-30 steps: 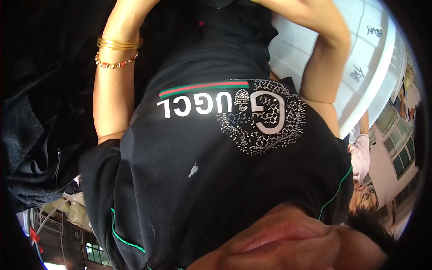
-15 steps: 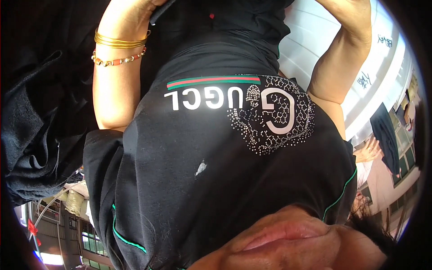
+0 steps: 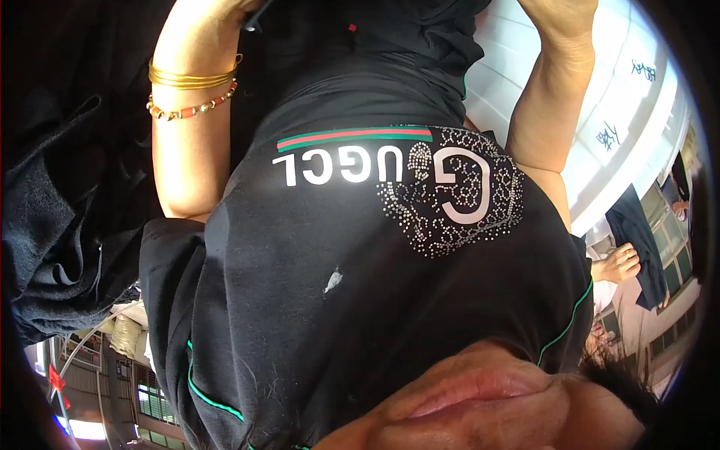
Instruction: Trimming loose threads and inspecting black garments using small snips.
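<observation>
The heel of my left hand [image 3: 234, 4] shows at the top edge, with gold bangles [image 3: 187, 78] and a beaded bracelet [image 3: 191, 111] on that forearm. Its fingers lie outside the picture. A dark edge, perhaps cloth [image 3: 261, 13], is beside this hand; whether the hand holds it I cannot tell. My right hand [image 3: 559, 6] is also cut off by the top edge, so only its base and the wrist show. Between my arms is my black shirt [image 3: 300, 247] with white letters, a striped band and studs. Black fabric [image 3: 405, 45] with a small red spot lies beyond it.
Dark cloth [image 3: 52, 232] is heaped at my left. A white panelled surface [image 3: 517, 45] with dark handwriting curves along my right. Farther right, another person's hand [image 3: 621, 264] is by a hanging dark garment [image 3: 637, 240]. Cream-coloured rolls [image 3: 124, 334] stand at lower left.
Both my forearms have shifted slightly left, and the right one also up. The other person's hand has gone from spread to closed and moved a little right.
</observation>
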A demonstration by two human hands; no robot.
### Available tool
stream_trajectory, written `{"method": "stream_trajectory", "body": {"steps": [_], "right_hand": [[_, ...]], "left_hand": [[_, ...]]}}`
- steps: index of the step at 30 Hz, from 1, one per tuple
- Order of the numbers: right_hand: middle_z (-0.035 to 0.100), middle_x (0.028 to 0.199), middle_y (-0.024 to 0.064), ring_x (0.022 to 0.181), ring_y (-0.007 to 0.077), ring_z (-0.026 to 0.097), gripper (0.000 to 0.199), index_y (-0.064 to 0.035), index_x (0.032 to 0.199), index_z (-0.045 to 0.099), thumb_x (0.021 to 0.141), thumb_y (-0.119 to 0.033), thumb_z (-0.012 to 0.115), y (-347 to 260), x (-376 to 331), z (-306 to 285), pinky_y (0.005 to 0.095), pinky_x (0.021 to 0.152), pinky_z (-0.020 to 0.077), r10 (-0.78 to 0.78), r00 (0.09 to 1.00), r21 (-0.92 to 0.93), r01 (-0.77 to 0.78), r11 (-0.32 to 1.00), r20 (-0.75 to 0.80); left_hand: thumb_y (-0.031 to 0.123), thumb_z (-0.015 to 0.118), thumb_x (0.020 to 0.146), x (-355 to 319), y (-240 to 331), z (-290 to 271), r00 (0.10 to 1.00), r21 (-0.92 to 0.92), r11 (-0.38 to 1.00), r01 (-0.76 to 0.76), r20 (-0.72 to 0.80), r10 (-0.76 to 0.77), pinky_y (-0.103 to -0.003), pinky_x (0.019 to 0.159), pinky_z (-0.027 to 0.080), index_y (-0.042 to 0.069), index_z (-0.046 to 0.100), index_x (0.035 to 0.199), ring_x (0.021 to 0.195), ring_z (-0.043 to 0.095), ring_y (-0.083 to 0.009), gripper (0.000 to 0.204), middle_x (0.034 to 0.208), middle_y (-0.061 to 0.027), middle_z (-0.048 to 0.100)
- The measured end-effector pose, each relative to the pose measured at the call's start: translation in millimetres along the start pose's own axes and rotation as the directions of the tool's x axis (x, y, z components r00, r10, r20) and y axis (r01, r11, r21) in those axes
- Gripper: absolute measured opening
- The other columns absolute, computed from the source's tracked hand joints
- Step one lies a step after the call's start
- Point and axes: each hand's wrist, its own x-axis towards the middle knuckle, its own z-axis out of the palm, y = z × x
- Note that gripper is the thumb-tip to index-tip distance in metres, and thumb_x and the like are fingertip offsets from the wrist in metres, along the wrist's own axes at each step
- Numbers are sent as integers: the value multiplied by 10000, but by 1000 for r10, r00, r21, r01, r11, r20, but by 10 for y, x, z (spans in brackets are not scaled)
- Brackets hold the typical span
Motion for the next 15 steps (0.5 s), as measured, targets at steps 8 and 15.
{"method": "stream_trajectory", "body": {"steps": [8, 15], "right_hand": [[598, 1270, 136, 678, 30, 534, 225, -27, 1034, 758, 822, 39, 721, -315, -3, 72, 166, 607, 409, 242, 969, 304, -243, 921, 41], [649, 995, 69, 664, 57, 579, 141, 7, 1025, 659, 914, 37, 577, -224, -127, 254, 171, 563, 432, 551, 800, 546, -579, 605, 237]], "left_hand": [[66, 672, 931, -93, 61, 93, 880, 789, 540, -293, 3, 474, -157, 704, 489, 3, 693, 983, 780, 620, -40, 85, 885, -7, 690], [65, 704, 850, -8, -58, 121, 766, 900, 309, -308, 42, 642, -188, 597, 450, -42, 698, 835, 655, 574, -50, 108, 717, -14, 663]]}}
